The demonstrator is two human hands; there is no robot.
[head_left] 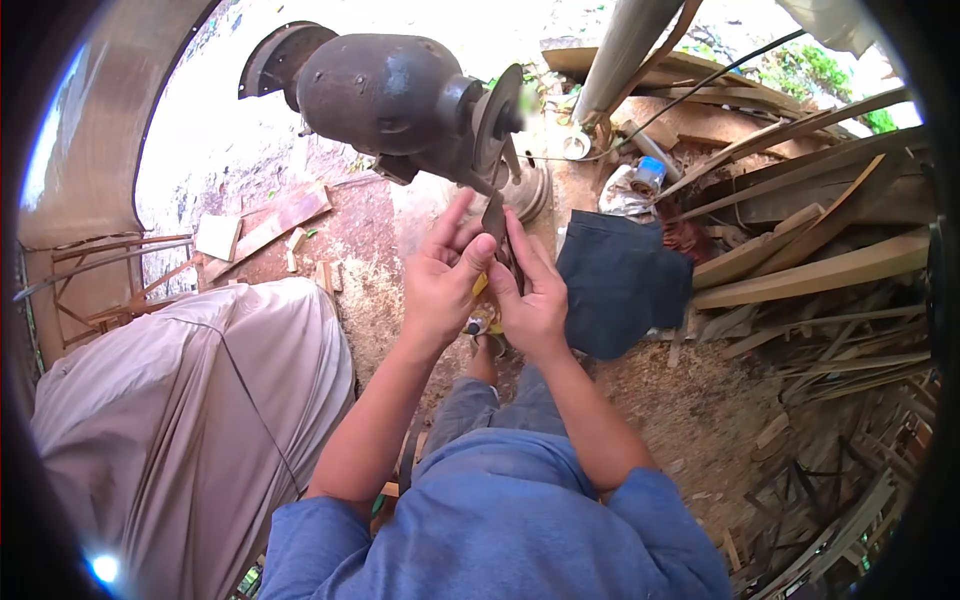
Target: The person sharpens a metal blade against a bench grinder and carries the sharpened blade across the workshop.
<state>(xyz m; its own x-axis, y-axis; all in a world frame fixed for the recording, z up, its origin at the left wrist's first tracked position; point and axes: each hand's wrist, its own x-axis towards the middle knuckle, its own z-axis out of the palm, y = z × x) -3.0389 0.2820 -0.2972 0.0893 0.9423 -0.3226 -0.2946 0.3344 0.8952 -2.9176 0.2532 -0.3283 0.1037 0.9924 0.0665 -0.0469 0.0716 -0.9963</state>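
Note:
Just below the right-hand wheel [494,118] of a dark bench grinder [385,92], my two hands are close together. Between them stands a narrow, flat, brownish metal blade [493,216], its upper end near the grinder's tool rest. My left hand [440,285] pinches its left side, thumb against the face and some fingers extended. My right hand [535,305] grips it from the right with thumb and fingers. The blade's lower part is mostly hidden by my hands. Whether its tip touches the grinder, I cannot tell.
A cloth-covered bulky object [200,380] stands at left. Dark fabric [620,280] lies right of my hands. Planks and wood scraps [820,270] are piled at right, near a leaning pole [625,60] and a blue-labelled container [650,172]. Sawdust covers the ground.

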